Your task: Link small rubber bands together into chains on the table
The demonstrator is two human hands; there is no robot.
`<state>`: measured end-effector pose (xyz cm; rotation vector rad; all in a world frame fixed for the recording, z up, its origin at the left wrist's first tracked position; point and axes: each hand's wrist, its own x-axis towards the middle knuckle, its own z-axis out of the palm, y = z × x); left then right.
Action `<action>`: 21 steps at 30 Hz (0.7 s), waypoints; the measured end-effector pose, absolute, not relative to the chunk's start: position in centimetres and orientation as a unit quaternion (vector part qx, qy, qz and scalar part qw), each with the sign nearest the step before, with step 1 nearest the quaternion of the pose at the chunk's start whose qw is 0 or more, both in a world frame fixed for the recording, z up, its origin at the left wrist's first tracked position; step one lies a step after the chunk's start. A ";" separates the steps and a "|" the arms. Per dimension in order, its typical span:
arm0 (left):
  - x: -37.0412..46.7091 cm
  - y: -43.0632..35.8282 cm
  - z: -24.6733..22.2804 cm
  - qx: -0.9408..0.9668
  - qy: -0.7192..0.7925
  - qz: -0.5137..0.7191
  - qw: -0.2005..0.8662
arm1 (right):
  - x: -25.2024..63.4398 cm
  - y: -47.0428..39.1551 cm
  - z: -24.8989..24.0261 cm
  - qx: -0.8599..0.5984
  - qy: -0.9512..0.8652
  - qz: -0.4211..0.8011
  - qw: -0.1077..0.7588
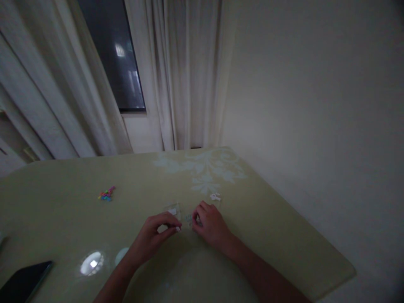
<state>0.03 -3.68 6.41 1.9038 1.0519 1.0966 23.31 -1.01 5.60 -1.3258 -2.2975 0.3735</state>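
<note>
My left hand [159, 229] is closed in a pinch, with a small white piece [178, 229] between thumb and fingertip. Just beyond it, a clear, flat plastic box or tray [175, 206] lies on the table, partly covered by my fingers. My right hand [210, 223] is curled, thumb and forefinger meeting, a short gap away from the left. A small pale, see-through thing [188, 218] shows at its fingertips, too small to name. Several small white pieces [215, 196] lie just past the right hand's knuckles.
A little heap of brightly coloured small pieces [106, 194] lies to the left on the pale table [63, 219]. A dark flat device [25, 280] sits at the near left edge. A wall [299, 126] borders the table's right side; curtains [186, 84] hang behind.
</note>
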 end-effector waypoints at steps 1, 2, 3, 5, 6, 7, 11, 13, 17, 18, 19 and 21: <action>0.1 -3.7 6.4 0.734 0.410 0.419 0.344 | 23.5 -0.9 5.5 -0.488 -0.837 0.123 0.216; 0.1 -3.7 6.5 0.733 0.415 0.417 0.343 | 23.6 -0.8 5.4 -0.490 -0.839 0.116 0.209; 0.2 -3.8 6.6 0.731 0.419 0.417 0.341 | 23.6 -0.8 5.3 -0.489 -0.840 0.114 0.206; 0.2 -3.8 6.8 0.728 0.422 0.421 0.339 | 23.6 -0.8 5.1 -0.483 -0.844 0.118 0.204; 0.3 -3.8 6.9 0.727 0.422 0.423 0.338 | 23.5 -0.9 5.0 -0.479 -0.847 0.117 0.199; 0.3 -3.9 7.0 0.727 0.422 0.424 0.338 | 23.4 -1.0 4.9 -0.474 -0.853 0.112 0.189; 0.5 -4.0 7.2 0.727 0.429 0.419 0.333 | 22.7 -1.3 4.0 -0.459 -0.876 0.051 0.139; 0.5 -4.0 7.2 0.727 0.432 0.418 0.331 | 22.3 -1.4 3.5 -0.452 -0.882 0.027 0.132; 0.4 -3.9 6.9 0.723 0.426 0.434 0.328 | 22.0 -1.6 3.5 -0.449 -0.871 0.093 0.178; 0.4 -3.9 6.8 0.722 0.425 0.440 0.324 | 22.0 -1.6 3.9 -0.443 -0.860 0.137 0.213; 0.4 -3.9 6.7 0.719 0.426 0.447 0.319 | 22.0 -1.8 4.3 -0.430 -0.845 0.187 0.255; 0.5 -3.9 6.6 0.712 0.428 0.462 0.310 | 22.1 -2.0 5.2 -0.391 -0.809 0.279 0.338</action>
